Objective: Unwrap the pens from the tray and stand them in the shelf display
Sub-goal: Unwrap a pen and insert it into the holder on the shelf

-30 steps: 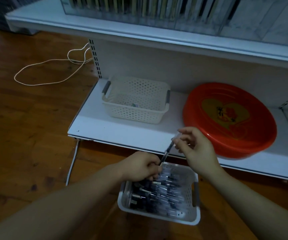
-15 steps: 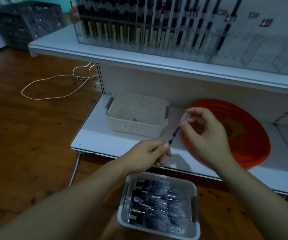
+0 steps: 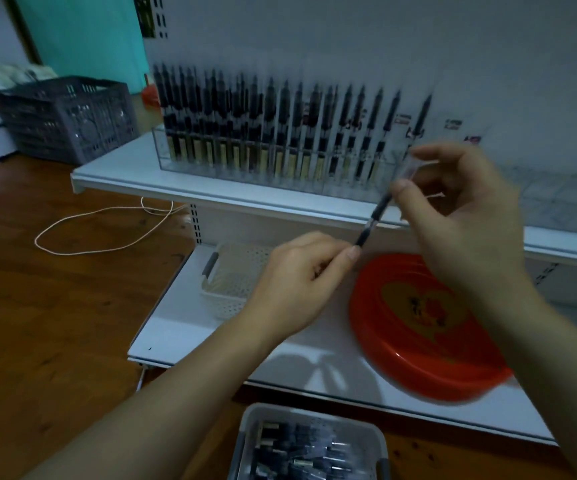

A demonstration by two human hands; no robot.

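A black pen (image 3: 374,220) in a clear wrapper hangs slanted in front of the upper shelf. My left hand (image 3: 301,282) pinches its lower end. My right hand (image 3: 453,209) holds the upper end, fingers closed on the clear wrapper tip (image 3: 408,169). The clear shelf display (image 3: 245,168) on the upper shelf holds a row of upright black pens, with open slots at its right. A grey tray (image 3: 315,412) full of wrapped pens sits on the floor at the bottom edge.
A white perforated basket (image 3: 231,282) and a red round tray (image 3: 418,327) rest on the lower shelf. A dark crate (image 3: 68,116) stands at the left. A white cord (image 3: 82,230) loops on the wooden floor.
Both hands have lifted the pen from over the grey tray up to the level of the display. The view has tilted up, showing the whole pen row.
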